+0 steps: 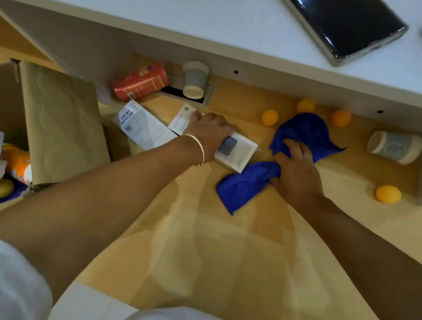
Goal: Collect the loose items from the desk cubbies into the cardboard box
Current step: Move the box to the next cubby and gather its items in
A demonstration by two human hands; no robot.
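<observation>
Reading left to right: cardboard box (64, 123) sits far left, flaps open, already holding a few things, an orange packet (17, 165), a yellow piece, some white cartons, so the job looks partly done. Just right of it, on the wooden cubby floor (223, 249), a red can (140, 81) lies on its side, long axis running left-right with a slight tilt up to the right. A grey cup (194, 80) lies tipped next to it, mouth toward the near side. Nearer, a flat white packet (144, 126) with a barcode lies diagonal, long axis from far left to near right. Left hand (209, 132) curls over a white carton (236, 151), same diagonal, one end under the palm; a second white carton (183, 118) touches the fingers. Right hand (296, 166) bunches a blue cloth (303, 131), fingers closed round its middle, cloth trailing from near left to far right. Still loose: four orange balls (270, 117) around the cloth and a second cup (395, 147) on its side at far right, mouth pointing left. My estimate: most items remain to collect.
</observation>
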